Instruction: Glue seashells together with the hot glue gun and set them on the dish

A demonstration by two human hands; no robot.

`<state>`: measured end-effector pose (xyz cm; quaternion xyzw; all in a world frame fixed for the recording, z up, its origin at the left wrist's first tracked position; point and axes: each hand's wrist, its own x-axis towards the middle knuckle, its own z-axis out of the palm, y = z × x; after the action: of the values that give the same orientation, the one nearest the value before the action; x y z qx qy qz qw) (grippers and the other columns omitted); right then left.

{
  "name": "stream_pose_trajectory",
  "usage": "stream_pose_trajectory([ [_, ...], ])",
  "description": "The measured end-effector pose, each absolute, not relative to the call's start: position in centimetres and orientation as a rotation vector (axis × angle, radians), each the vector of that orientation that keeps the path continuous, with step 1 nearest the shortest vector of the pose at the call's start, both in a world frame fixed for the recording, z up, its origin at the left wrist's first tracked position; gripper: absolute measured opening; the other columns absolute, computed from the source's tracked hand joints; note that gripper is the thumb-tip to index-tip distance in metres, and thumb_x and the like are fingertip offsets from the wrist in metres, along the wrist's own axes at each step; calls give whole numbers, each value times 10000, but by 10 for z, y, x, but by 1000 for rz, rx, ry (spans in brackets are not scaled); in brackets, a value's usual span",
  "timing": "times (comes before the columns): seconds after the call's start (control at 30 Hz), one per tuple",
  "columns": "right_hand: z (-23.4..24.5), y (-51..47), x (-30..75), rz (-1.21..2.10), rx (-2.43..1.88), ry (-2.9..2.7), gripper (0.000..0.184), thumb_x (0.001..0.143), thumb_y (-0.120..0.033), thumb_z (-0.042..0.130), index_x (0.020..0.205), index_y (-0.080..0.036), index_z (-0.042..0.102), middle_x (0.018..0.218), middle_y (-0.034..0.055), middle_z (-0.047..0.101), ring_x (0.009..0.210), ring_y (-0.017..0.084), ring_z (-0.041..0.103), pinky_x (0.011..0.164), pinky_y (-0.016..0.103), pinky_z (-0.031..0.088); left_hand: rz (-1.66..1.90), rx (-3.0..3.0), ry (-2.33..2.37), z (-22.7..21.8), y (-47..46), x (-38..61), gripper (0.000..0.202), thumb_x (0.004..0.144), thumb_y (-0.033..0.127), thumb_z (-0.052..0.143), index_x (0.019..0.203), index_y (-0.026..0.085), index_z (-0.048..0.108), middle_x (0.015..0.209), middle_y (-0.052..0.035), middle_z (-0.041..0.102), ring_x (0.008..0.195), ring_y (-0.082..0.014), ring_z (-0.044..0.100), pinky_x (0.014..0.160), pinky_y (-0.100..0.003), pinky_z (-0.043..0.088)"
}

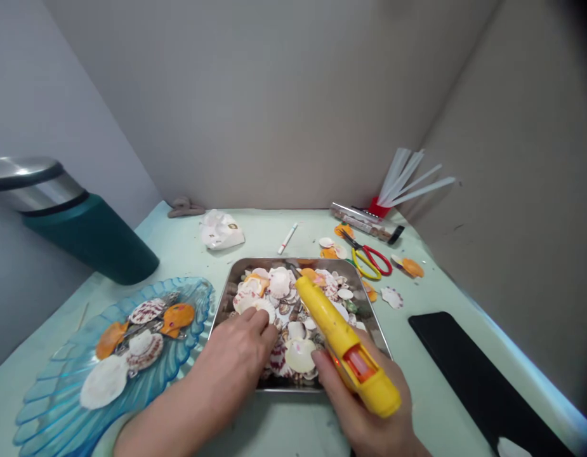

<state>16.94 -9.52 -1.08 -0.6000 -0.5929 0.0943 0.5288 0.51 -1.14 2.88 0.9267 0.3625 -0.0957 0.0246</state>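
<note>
A metal tray point(300, 390) full of seashells point(280, 282) sits in front of me. Over its left part, my left hand point(248, 343) has its fingers curled down among the shells, beside a pale scallop shell point(262, 310). Its fingertips are hidden, so I cannot tell what they hold. In my right hand point(369, 393), at the tray's front right corner, is a yellow hot glue gun point(329, 320). Its dark nozzle points away from me over the shells, and a small red light glows on its side. A rounded cream shell point(300, 355) lies close to my right fingertips.
Left stand a blue shell-shaped dish point(188, 295) holding shells and a green bottle point(91, 238). Behind the tray lie a crumpled white bag point(221, 230) and a marker point(287, 239). Scissors point(369, 260), a clear tube point(364, 222), glue sticks point(402, 178) and a black slab point(478, 374) are right.
</note>
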Motion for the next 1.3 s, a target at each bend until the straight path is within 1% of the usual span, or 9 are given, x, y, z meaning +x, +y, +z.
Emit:
stream_pose_trajectory([
  [0.2, -11, -93, 170, 251, -1379, -1425, 138, 788, -233, 618, 914, -202, 572, 722, -4, 669, 575, 137, 646, 558, 212, 515, -264, 2859, 1002, 30, -16, 9, 231, 925, 292, 410, 934, 191, 618, 914, -73, 634, 847, -207, 576, 762, -345, 469],
  [0.3, -11, -92, 170, 229, -1380, -1431, 129, 793, -226, 615, 912, -200, 570, 731, -1, 666, 568, 131, 640, 552, 208, 511, -260, 2874, 993, 32, -16, 11, 198, 910, 249, 430, 886, 184, 615, 859, -71, 647, 817, -214, 575, 736, -346, 469],
  [0.4, -11, -93, 170, 210, -1394, -1443, 134, 797, -239, 619, 916, -198, 573, 726, 0, 666, 556, 128, 636, 546, 206, 508, -232, 2879, 1060, 30, -14, 15, 174, 885, 202, 446, 825, 170, 606, 801, -81, 648, 806, -237, 568, 745, -385, 465],
  [0.6, -15, -94, 171, 152, -1410, -1436, 142, 793, -262, 623, 916, -202, 587, 731, 10, 682, 570, 147, 652, 559, 224, 521, -145, 2925, 1059, 15, -10, 26, 169, 847, 125, 443, 942, 161, 577, 888, -105, 642, 876, -269, 558, 802, -442, 438],
  [0.73, -14, -93, 171, 128, -1413, -1448, 156, 791, -266, 625, 928, -201, 588, 721, 9, 683, 555, 150, 653, 546, 226, 525, -13, 2858, 1055, 9, -10, 26, 164, 847, 134, 425, 939, 161, 558, 914, -106, 635, 870, -259, 555, 813, -431, 431],
  [0.93, -11, -94, 171, 113, -1414, -1465, 127, 789, -247, 629, 901, -199, 593, 730, 7, 680, 575, 145, 662, 561, 217, 534, 146, 2528, 1043, 10, -15, 12, 172, 880, 158, 372, 922, 191, 535, 913, -69, 621, 825, -202, 566, 727, -331, 443],
  [1.07, -10, -95, 170, 143, -1460, -1416, 114, 782, -255, 645, 872, -201, 602, 724, 13, 678, 563, 150, 654, 561, 231, 539, 283, 2354, 1064, 16, -12, 2, 168, 880, 178, 412, 973, 203, 550, 908, -50, 632, 845, -180, 580, 743, -301, 438],
  [1.17, -10, -95, 166, 205, -1473, -1344, 139, 778, -261, 652, 896, -198, 616, 675, 9, 663, 535, 156, 640, 537, 241, 534, 360, 2290, 1055, 18, -11, -1, 141, 878, 188, 433, 928, 213, 563, 898, -33, 635, 836, -166, 584, 742, -284, 434],
  [1.3, -9, -93, 163, 328, -1455, -1221, 100, 797, -276, 625, 860, -198, 622, 575, -20, 608, 451, 135, 571, 472, 239, 507, 304, 2328, 1021, 15, -17, 2, 174, 898, 212, 389, 869, 212, 560, 859, -44, 640, 813, -180, 590, 708, -290, 434],
])
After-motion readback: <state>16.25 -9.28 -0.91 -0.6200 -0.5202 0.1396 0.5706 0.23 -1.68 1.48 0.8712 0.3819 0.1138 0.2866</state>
